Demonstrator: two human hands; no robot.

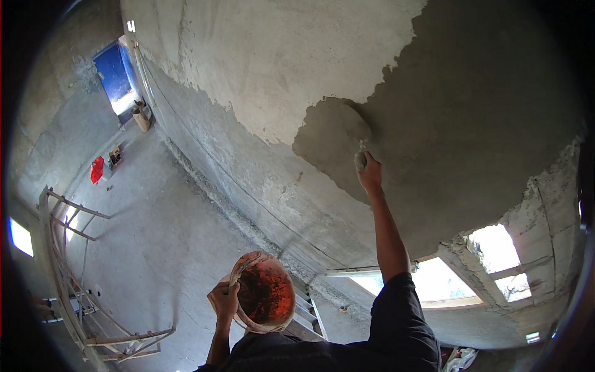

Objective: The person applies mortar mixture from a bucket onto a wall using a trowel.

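Observation:
My right hand [370, 176], arm stretched up and forward, is closed round the handle of a trowel [356, 123]. The trowel's blade lies against the wall, on the left part of a dark, wet-looking coat of plaster [458, 118]. Paler, drier wall [279, 56] borders that coat along a ragged edge. Lower down, my left hand [224, 299] grips the rim of an orange-red bucket [280, 286], which is tilted so its inside shows. Grey and dark residue smears the bucket's inner wall; how much it holds is hard to make out.
Below left spreads a concrete floor [155, 217], with a metal scaffold frame [80, 297] at the left. A ladder [310, 313] stands behind the bucket. Bright window openings [446, 282] are at lower right. Farther off are a blue door [114, 74] and a red object [96, 170].

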